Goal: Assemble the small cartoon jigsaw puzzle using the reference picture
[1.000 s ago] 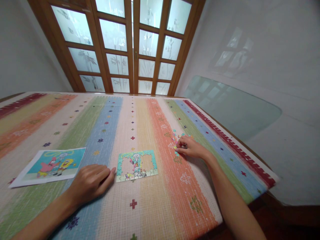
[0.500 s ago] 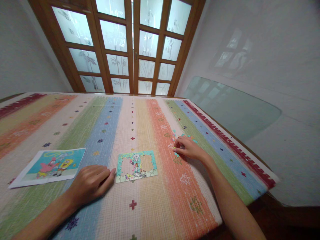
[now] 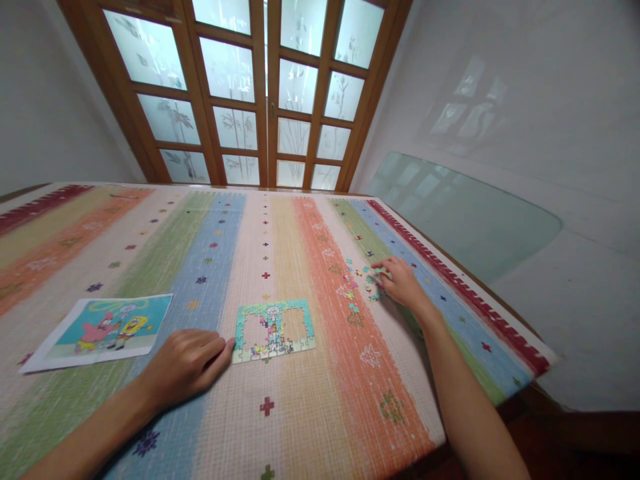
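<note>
striped tablecloth bore loose jigsaw pieces beside the slightly parted fingers of the right hand; the left hand lay curled.

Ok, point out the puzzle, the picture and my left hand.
Puzzle (image 3: pixel 274 331): head view, on the joined pieces in its middle.
Picture (image 3: pixel 106 331): head view, on the middle of the sheet.
Left hand (image 3: pixel 187 360): head view, on the back of the hand.
</note>
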`<state>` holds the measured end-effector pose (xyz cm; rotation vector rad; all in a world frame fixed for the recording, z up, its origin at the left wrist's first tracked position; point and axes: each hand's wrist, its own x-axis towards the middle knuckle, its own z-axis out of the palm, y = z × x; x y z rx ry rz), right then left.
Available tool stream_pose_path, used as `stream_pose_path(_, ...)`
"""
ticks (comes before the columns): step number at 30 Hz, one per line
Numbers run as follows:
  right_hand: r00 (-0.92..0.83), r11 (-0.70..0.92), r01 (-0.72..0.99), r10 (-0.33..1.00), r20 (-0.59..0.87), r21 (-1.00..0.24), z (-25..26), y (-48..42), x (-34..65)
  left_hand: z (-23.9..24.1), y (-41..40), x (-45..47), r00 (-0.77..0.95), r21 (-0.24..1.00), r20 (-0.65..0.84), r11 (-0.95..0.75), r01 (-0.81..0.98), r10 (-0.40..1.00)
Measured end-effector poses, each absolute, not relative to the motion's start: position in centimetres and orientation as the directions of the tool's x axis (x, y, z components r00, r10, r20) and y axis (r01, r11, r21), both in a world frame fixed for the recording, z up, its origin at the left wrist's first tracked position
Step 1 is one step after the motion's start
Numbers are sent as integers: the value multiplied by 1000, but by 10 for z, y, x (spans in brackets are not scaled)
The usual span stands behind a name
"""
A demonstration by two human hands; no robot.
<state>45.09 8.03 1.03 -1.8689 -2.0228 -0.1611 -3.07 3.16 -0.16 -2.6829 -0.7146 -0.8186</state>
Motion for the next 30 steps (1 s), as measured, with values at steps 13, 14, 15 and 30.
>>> stream_pose_path(13,-34,77,990,941,338,-114,-7,86,436,-2,33,-29,728,-32,567,-873,486,385)
stream_pose_path(14,-38,82,990,937,346,-114,-9,87,434,-1,32,-29,730,-36,566,-873,487,384)
stream_pose_path(15,-43,89,990,934,354,-114,-10,87,432,-1,32,-29,732,-39,564,-873,486,382)
stream_pose_path(30,0,142,935,917,399,-325,-10,93,430,1,31,-27,722,-42,578,-869,492,381)
